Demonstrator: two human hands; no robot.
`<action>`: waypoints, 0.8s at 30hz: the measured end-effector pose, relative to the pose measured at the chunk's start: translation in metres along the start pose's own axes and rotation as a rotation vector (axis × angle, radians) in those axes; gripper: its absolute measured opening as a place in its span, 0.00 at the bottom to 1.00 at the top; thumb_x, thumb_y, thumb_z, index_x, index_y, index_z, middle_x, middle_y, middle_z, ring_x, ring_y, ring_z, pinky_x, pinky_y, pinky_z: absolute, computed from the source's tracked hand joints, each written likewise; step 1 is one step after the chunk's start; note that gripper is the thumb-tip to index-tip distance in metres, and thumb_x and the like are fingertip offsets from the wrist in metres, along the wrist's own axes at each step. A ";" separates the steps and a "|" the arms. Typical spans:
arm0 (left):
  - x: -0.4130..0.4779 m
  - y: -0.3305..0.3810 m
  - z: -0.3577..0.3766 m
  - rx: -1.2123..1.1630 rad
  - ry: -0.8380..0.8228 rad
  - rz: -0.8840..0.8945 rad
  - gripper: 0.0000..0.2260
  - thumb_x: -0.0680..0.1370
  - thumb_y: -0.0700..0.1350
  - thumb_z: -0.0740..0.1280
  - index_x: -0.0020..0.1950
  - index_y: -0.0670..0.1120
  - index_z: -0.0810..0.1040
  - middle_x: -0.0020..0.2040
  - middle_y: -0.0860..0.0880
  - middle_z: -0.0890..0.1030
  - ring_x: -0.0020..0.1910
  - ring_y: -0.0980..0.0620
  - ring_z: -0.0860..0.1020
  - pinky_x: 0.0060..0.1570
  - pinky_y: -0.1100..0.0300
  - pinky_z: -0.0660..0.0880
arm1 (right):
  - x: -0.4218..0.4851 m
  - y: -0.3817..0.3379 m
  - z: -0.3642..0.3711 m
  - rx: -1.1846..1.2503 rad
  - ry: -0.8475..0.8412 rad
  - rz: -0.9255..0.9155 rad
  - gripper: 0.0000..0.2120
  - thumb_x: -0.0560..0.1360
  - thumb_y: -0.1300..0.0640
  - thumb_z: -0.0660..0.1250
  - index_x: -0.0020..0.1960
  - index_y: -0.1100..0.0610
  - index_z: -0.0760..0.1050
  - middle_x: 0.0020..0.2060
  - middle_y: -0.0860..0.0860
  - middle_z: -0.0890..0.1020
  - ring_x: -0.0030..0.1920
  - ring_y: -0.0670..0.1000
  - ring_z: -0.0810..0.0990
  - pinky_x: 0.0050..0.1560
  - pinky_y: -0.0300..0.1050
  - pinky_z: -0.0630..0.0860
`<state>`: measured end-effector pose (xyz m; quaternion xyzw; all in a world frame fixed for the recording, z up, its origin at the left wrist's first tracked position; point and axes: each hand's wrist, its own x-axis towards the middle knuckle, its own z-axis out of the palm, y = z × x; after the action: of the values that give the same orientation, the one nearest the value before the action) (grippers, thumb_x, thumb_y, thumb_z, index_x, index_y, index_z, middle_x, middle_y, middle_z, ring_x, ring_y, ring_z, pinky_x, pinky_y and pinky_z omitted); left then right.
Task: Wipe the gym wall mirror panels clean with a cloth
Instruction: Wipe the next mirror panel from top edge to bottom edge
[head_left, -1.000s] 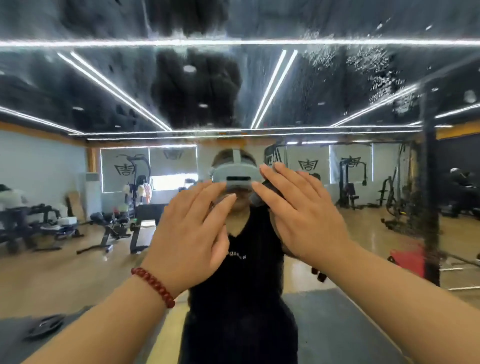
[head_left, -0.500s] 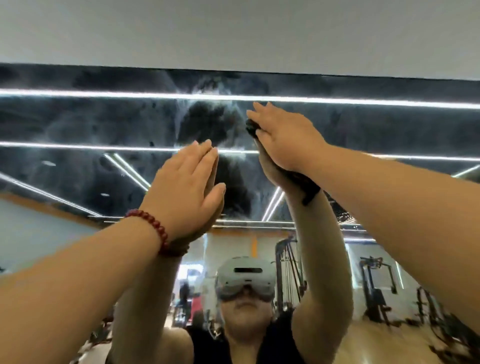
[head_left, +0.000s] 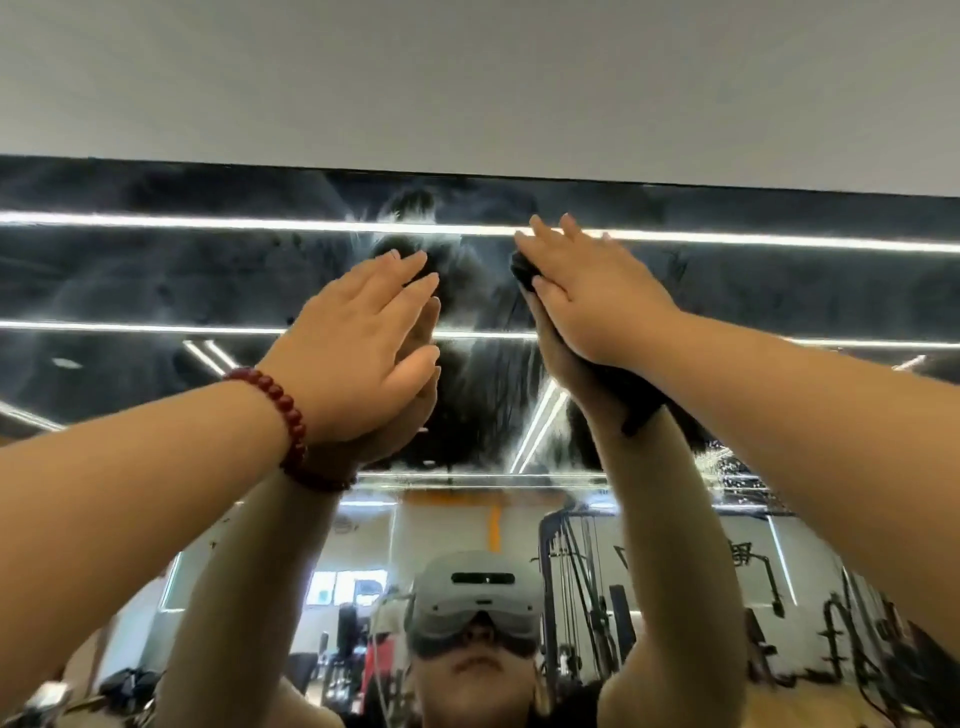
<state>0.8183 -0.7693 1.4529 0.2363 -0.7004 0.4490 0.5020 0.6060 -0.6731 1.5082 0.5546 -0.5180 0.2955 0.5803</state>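
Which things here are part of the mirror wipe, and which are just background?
In the job:
mirror, streaked
dark cloth, pressed flat under right hand
left hand, flat against the glass

Just there:
red bead bracelet
white wall above
gym machines, reflected

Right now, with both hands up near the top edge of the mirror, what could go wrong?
1. The bare left hand lies flat against the mirror; it may leave fresh prints on the glass.
2. The dark cloth is mostly covered by the flat right hand, not gripped; it could slip out and drop.
3. Hazy smears show around both hands, so the cloth may be spreading film rather than lifting it.
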 end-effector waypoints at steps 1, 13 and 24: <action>0.007 -0.005 -0.001 -0.006 -0.016 0.003 0.38 0.73 0.64 0.40 0.81 0.48 0.50 0.81 0.51 0.49 0.79 0.53 0.45 0.72 0.61 0.38 | -0.011 -0.007 0.003 -0.005 -0.020 -0.097 0.25 0.85 0.53 0.51 0.81 0.48 0.52 0.80 0.46 0.52 0.80 0.50 0.47 0.77 0.48 0.43; 0.034 -0.026 0.005 0.025 -0.056 0.052 0.42 0.69 0.66 0.31 0.80 0.50 0.39 0.80 0.54 0.39 0.79 0.56 0.39 0.71 0.61 0.34 | 0.035 0.023 -0.010 0.212 0.192 0.152 0.21 0.84 0.58 0.53 0.77 0.48 0.65 0.76 0.47 0.66 0.76 0.50 0.62 0.73 0.41 0.57; 0.074 -0.044 -0.012 0.001 -0.097 0.036 0.36 0.78 0.67 0.42 0.81 0.50 0.42 0.81 0.54 0.42 0.79 0.55 0.41 0.74 0.58 0.40 | 0.042 0.009 -0.015 -0.036 -0.152 -0.414 0.26 0.84 0.43 0.52 0.79 0.42 0.48 0.79 0.39 0.50 0.77 0.38 0.46 0.74 0.34 0.40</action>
<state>0.8303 -0.7712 1.5386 0.2452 -0.7279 0.4463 0.4591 0.6136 -0.6663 1.5524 0.6595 -0.4405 0.1181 0.5976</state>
